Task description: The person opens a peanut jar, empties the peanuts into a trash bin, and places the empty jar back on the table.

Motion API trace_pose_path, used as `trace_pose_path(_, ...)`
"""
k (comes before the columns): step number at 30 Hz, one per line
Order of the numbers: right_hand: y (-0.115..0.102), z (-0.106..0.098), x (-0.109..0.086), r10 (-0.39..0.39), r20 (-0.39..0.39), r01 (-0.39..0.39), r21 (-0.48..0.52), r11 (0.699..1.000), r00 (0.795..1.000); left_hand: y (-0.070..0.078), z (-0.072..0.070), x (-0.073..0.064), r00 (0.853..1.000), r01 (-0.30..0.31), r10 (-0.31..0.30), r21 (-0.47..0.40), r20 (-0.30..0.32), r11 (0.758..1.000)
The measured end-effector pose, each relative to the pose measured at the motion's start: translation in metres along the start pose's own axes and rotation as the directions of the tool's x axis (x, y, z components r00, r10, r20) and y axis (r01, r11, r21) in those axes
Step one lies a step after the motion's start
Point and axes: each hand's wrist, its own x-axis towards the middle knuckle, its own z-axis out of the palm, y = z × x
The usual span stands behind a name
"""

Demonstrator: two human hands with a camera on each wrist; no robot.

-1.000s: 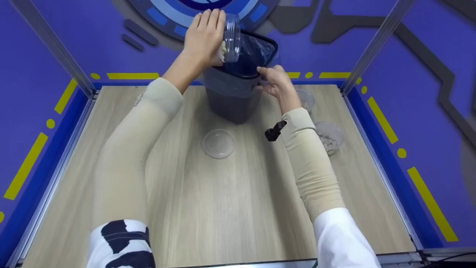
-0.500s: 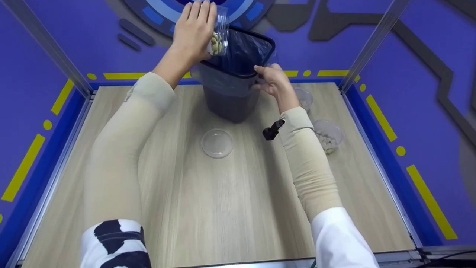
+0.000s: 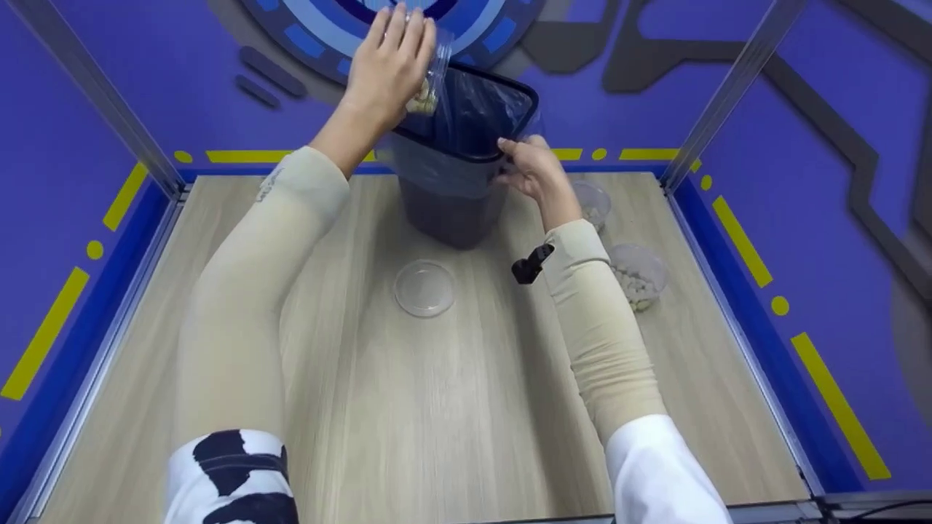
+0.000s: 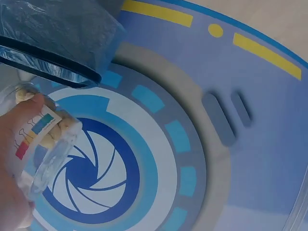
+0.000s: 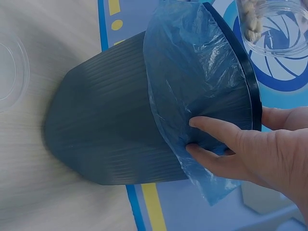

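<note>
My left hand (image 3: pixel 389 69) grips a clear plastic jar (image 4: pixel 57 149), tipped on its side beside the rim of a dark trash can (image 3: pixel 451 207). Pale nut-like pieces (image 4: pixel 50 137) lie inside the jar, and a label with binder-clip pictures (image 4: pixel 36 132) shows on its wall. A thin translucent trash bag (image 5: pixel 192 72) lines the can and folds down over its outside. At the near right of the rim, my right hand (image 3: pixel 535 167) pinches the can's edge and bag, thumb and fingers on opposite sides.
A round clear lid (image 3: pixel 424 289) lies flat on the wooden table (image 3: pixel 437 407). Behind my right forearm stand two clear containers, one (image 3: pixel 591 202) near the back and one holding pale pieces (image 3: pixel 637 276). Blue panel walls (image 3: pixel 815 182) and metal posts enclose the table.
My left hand has shifted a little left with the jar, whose pale pieces show more in the middle frame. My right hand keeps its hold on the rim.
</note>
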Motion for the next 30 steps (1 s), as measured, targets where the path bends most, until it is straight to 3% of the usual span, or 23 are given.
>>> trace_pose_path(5,0.005,0.0,0.0,0.012,0.007,-0.012,-0.02,1.0,1.0,0.002,0.006,-0.006,1.0,0.014,-0.014,-0.012,0.017,1.0)
trace_pose_path(9,0.003,0.0,0.0,-0.007,0.006,0.007,-0.029,1.0,1.0,0.002,0.007,-0.004,1.0,0.016,-0.016,0.005,-0.019,1.0)
trace_pose_path(15,-0.001,0.001,0.0,-0.003,-0.003,0.003,-0.019,1.0,1.0,0.006,0.003,0.0,0.997,0.066,-0.064,-0.082,0.033,0.994)
trace_pose_path(21,-0.001,0.0,-0.001,-0.005,-0.024,0.003,-0.043,0.999,1.0,0.011,0.003,0.004,0.998,0.053,-0.049,-0.08,0.041,0.995)
trace_pose_path(28,-0.001,0.001,-0.002,-0.017,-0.016,0.017,-0.046,0.999,1.0,0.011,0.005,0.005,0.998,-0.025,0.028,0.051,-0.062,0.998)
trace_pose_path(30,0.0,0.0,-0.003,-0.022,-0.008,0.021,-0.043,0.999,1.0,0.01,0.009,0.004,0.99,-0.049,0.061,0.095,-0.128,0.994)
